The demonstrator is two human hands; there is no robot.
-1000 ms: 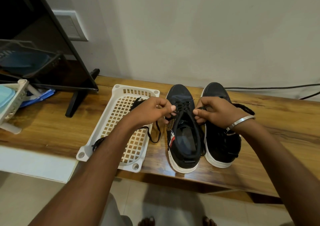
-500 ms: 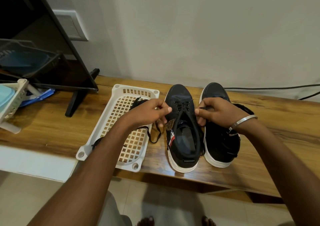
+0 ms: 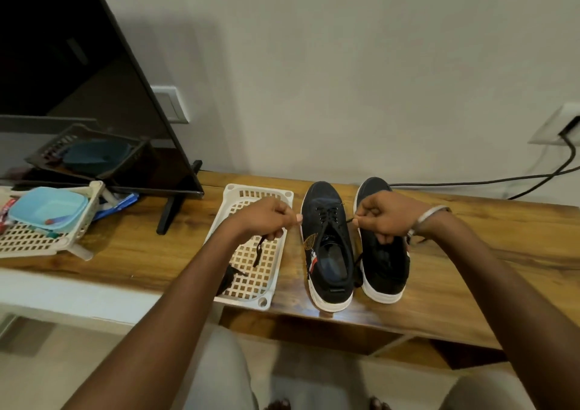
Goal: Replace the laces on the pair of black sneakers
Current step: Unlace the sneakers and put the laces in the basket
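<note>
Both hands had drawn apart since a second before. Left hand (image 3: 266, 219), fingers curled, pinched one black lace end (image 3: 259, 250) out over the white plastic lattice tray (image 3: 251, 271); that end hung slack below the fist. Right hand (image 3: 387, 218), also curled, pinched the other end over the right black canvas sneaker with white sole (image 3: 384, 262). Each hand's grip was pressed together on lace. The left black sneaker (image 3: 326, 249) stood between the hands on the wooden counter (image 3: 470, 268), just beside its pair, lace crossed through the far eyelets. Another dark lace (image 3: 230, 279) lay in the tray. Judged: lace being pulled taut and evened; upper eyelets not yet threaded, right sneaker's lacing hidden by the hand.
</note>
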